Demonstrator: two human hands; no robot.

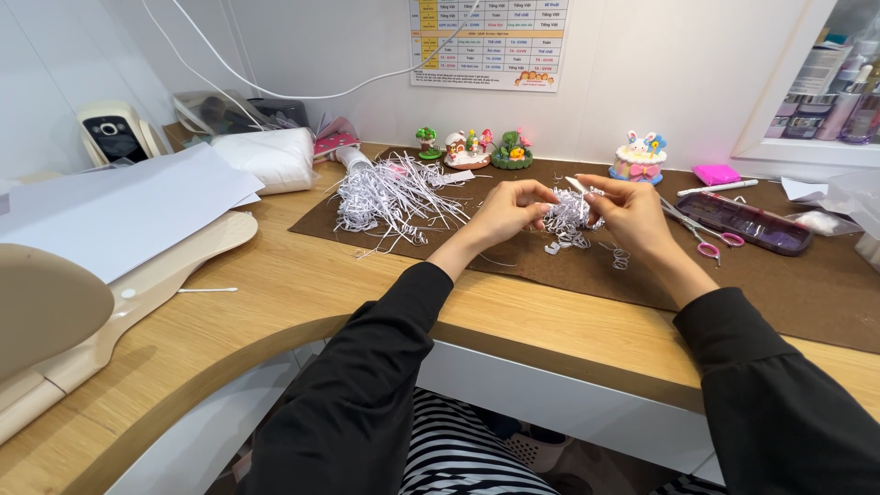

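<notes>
Both hands, left hand (507, 213) and right hand (631, 209), pinch a small curled paper-strip bundle (567, 220); a large loose strip pile (390, 195) lies unworked at ten o'clock.

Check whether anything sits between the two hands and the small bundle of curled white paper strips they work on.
Nothing visible does. The left hand and right hand already hold the small bundle of curled white paper strips between their fingertips, above the brown felt mat.

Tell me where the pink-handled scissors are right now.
In the head view, the pink-handled scissors lie on the brown mat, just beyond the right hand and beside the dark purple case.
</notes>
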